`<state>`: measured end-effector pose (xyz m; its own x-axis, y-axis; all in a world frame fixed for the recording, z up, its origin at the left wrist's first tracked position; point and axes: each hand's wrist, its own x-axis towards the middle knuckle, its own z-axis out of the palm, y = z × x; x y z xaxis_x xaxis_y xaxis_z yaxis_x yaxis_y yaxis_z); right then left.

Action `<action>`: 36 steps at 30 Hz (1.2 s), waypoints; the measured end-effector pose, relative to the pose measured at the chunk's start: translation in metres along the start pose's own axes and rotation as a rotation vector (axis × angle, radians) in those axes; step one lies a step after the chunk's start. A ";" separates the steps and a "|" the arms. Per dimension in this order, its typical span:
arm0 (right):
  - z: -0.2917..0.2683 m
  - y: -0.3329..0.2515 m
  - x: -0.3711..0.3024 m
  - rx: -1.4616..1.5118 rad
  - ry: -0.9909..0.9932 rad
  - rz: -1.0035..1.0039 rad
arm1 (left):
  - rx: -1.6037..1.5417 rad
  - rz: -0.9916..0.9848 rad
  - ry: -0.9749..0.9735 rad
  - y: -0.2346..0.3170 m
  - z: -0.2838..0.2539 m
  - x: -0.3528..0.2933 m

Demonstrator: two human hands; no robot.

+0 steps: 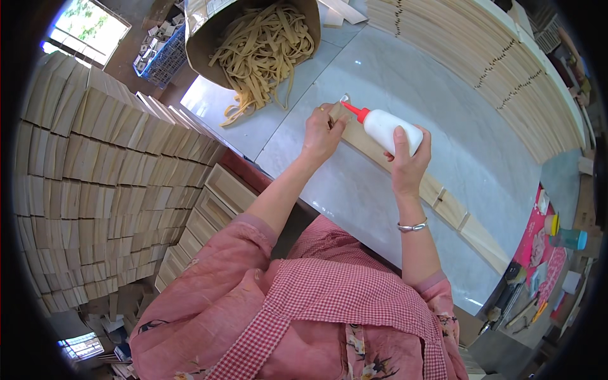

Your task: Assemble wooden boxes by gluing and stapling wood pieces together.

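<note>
Here, a white glue bottle (394, 130) is gripped by closed right-hand fingers (401, 140), its red nozzle beside the left-hand fingers (334, 124) pinching the wooden strip (443, 201); a steady squeeze seems needed.

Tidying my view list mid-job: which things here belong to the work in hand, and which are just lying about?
In use:
- right hand holding white glue bottle, red nozzle
- left hand on wooden strip
- pale worktop

Lying about:
- bag of tan strips
- stacked wooden pieces
- long slats
- hand tools
</note>
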<state>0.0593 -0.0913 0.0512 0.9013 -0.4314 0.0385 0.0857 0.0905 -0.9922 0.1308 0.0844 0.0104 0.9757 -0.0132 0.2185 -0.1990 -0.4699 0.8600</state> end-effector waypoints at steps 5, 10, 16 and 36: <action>0.001 -0.005 -0.008 -0.026 -0.014 -0.021 | -0.008 0.010 -0.001 -0.001 0.000 0.000; 0.002 -0.004 -0.008 -0.014 0.012 -0.026 | -0.010 -0.037 -0.032 0.004 -0.002 0.000; 0.005 -0.004 -0.012 -0.039 0.003 -0.065 | 0.020 -0.021 0.007 0.001 -0.003 -0.001; -0.272 -0.035 -0.038 -0.539 0.827 -0.310 | -0.233 -0.362 -0.054 -0.040 -0.023 0.020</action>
<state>-0.0937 -0.3219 0.0523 0.2812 -0.8674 0.4105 -0.1205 -0.4563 -0.8816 0.1566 0.1236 -0.0089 0.9886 0.0665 -0.1352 0.1474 -0.2410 0.9593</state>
